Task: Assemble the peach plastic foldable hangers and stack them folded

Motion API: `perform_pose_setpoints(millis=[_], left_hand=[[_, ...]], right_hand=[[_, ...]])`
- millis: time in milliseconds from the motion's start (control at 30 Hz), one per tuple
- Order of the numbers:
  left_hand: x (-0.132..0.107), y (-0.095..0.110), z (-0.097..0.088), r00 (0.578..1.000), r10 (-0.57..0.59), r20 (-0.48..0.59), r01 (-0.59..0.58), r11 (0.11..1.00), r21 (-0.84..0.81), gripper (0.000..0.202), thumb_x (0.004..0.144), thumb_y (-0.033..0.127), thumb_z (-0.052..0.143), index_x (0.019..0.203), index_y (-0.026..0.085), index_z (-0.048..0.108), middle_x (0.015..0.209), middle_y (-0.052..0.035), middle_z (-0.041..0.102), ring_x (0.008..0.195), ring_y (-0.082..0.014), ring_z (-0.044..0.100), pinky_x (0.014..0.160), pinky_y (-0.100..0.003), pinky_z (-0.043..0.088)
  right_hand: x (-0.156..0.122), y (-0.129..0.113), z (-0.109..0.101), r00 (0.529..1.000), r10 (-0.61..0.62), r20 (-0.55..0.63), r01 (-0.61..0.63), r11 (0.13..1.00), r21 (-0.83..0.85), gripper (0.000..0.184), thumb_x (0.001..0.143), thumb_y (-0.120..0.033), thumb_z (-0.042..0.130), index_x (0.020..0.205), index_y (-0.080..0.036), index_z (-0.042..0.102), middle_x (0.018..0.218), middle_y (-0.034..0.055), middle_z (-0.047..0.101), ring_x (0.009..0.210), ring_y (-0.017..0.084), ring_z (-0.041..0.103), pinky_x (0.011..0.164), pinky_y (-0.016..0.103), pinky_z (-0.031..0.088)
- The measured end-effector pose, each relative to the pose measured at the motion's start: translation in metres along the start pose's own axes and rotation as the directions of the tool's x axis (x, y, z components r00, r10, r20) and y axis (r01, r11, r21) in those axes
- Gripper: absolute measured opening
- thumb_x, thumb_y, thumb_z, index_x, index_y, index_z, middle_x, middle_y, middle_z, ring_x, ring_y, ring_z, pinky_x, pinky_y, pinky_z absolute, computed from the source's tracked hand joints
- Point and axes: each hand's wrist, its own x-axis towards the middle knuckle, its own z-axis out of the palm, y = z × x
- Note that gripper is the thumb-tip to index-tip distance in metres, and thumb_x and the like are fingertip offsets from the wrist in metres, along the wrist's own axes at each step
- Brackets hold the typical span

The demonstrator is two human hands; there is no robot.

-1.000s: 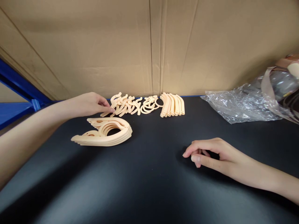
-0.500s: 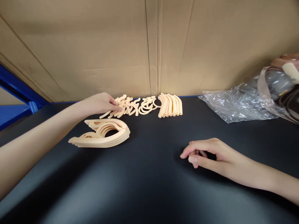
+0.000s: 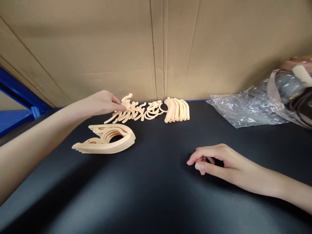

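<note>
My left hand (image 3: 106,103) is pinched shut on a curved peach plastic hook piece (image 3: 127,96), part of which my fingers hide. It is raised at the left end of a loose pile of similar curved pieces (image 3: 139,112). Below my left wrist, on the black table, lies a neat stack of peach folding hangers (image 3: 107,146). My right hand (image 3: 220,161) rests low over the table at the right, palm side inward. Its fingers are loosely curled, with a gap between thumb and forefinger, and nothing is in them.
Peach ring-shaped pieces (image 3: 153,110) lie beside the pile, then a tidy row of curved hanger arms (image 3: 177,110). A crumpled clear plastic bag (image 3: 246,109) lies at the back right. Cardboard (image 3: 117,48) walls the back of the black table (image 3: 156,195); a blue metal frame (image 3: 18,94) stands left.
My left hand has risen slightly and moved left, lifting a hook piece up from the pile. My right hand has stayed in nearly the same place.
</note>
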Motion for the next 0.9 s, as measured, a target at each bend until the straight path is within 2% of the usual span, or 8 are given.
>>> perform_pose_setpoints(millis=[133, 233, 333, 400, 467, 567, 633, 900], left_hand=[[-0.024, 0.026, -0.010, 0.997, -0.065, 0.032, 0.064, 0.997, 0.034, 0.035, 0.078, 0.047, 0.060, 0.084, 0.016, 0.073, 0.056, 0.0033, 0.056, 0.059, -0.0136, 0.048, 0.057, -0.024, 0.033], [-0.048, 0.050, -0.001, 0.994, -0.091, 0.066, 0.086, 0.994, 0.072, 0.034, 0.073, 0.054, 0.062, 0.082, 0.023, 0.072, 0.048, 0.0054, 0.052, 0.047, -0.0134, 0.045, 0.050, -0.026, 0.029], [-0.077, 0.074, 0.020, 0.996, 0.072, 0.052, -0.079, 0.985, 0.156, 0.021, 0.073, 0.046, 0.061, 0.070, 0.025, 0.067, 0.056, 0.0050, 0.060, 0.052, -0.0143, 0.053, 0.052, -0.027, 0.032], [-0.095, 0.087, 0.036, 0.981, 0.147, 0.127, -0.171, 0.964, 0.205, 0.017, 0.075, 0.039, 0.058, 0.066, 0.024, 0.063, 0.056, 0.0050, 0.059, 0.050, -0.0144, 0.051, 0.050, -0.027, 0.029], [-0.107, 0.095, 0.048, 0.944, 0.285, 0.165, -0.319, 0.915, 0.247, 0.008, 0.075, 0.024, 0.058, 0.068, 0.022, 0.060, 0.067, 0.0032, 0.063, 0.061, -0.0158, 0.056, 0.052, -0.028, 0.030], [-0.113, 0.099, 0.057, 0.882, 0.419, 0.217, -0.470, 0.822, 0.320, 0.012, 0.079, 0.016, 0.057, 0.067, 0.019, 0.057, 0.071, 0.0001, 0.062, 0.066, -0.0176, 0.057, 0.054, -0.029, 0.034], [-0.113, 0.097, 0.060, 0.856, 0.461, 0.235, -0.517, 0.783, 0.346, 0.015, 0.081, 0.017, 0.058, 0.066, 0.019, 0.055, 0.070, -0.0007, 0.060, 0.065, -0.0180, 0.057, 0.054, -0.030, 0.037], [-0.120, 0.085, 0.074, 0.795, 0.604, 0.058, -0.560, 0.692, 0.456, 0.011, 0.079, 0.011, 0.057, 0.072, 0.019, 0.060, 0.069, -0.0027, 0.058, 0.063, -0.0213, 0.058, 0.046, -0.033, 0.039]], right_hand=[[-0.001, 0.001, 0.000, 1.000, -0.007, 0.000, 0.007, 1.000, -0.007, 0.020, 0.095, -0.041, 0.056, 0.103, -0.029, 0.071, 0.075, -0.0039, 0.064, 0.070, 0.010, 0.056, 0.061, 0.021, 0.040], [-0.001, 0.000, 0.001, 1.000, -0.005, -0.015, 0.005, 1.000, -0.022, 0.019, 0.096, -0.040, 0.055, 0.103, -0.030, 0.070, 0.076, -0.0040, 0.064, 0.070, 0.010, 0.057, 0.062, 0.021, 0.040], [0.001, -0.001, 0.001, 0.997, 0.017, -0.070, -0.021, 0.998, -0.053, 0.025, 0.096, -0.045, 0.052, 0.101, -0.029, 0.070, 0.074, -0.0031, 0.064, 0.070, 0.012, 0.058, 0.063, 0.023, 0.042], [0.002, 0.000, 0.000, 0.992, 0.023, -0.121, -0.032, 0.997, -0.069, 0.029, 0.095, -0.049, 0.051, 0.100, -0.028, 0.071, 0.072, -0.0026, 0.063, 0.070, 0.013, 0.059, 0.063, 0.024, 0.042], [0.003, 0.001, 0.000, 0.988, 0.023, -0.155, -0.035, 0.997, -0.074, 0.031, 0.095, -0.051, 0.051, 0.099, -0.027, 0.071, 0.070, -0.0022, 0.062, 0.069, 0.014, 0.058, 0.062, 0.025, 0.042], [0.003, 0.001, -0.001, 0.987, 0.027, -0.157, -0.040, 0.996, -0.082, 0.034, 0.095, -0.052, 0.050, 0.098, -0.026, 0.071, 0.070, -0.0017, 0.062, 0.069, 0.014, 0.058, 0.061, 0.025, 0.042], [0.003, 0.001, -0.001, 0.990, 0.035, -0.135, -0.047, 0.995, -0.088, 0.034, 0.095, -0.052, 0.050, 0.099, -0.025, 0.071, 0.071, -0.0014, 0.062, 0.069, 0.014, 0.058, 0.062, 0.025, 0.042], [0.003, -0.002, -0.001, 0.995, 0.033, -0.094, -0.043, 0.994, -0.102, 0.035, 0.096, -0.051, 0.050, 0.100, -0.024, 0.071, 0.072, -0.0003, 0.062, 0.070, 0.014, 0.058, 0.062, 0.025, 0.042]])
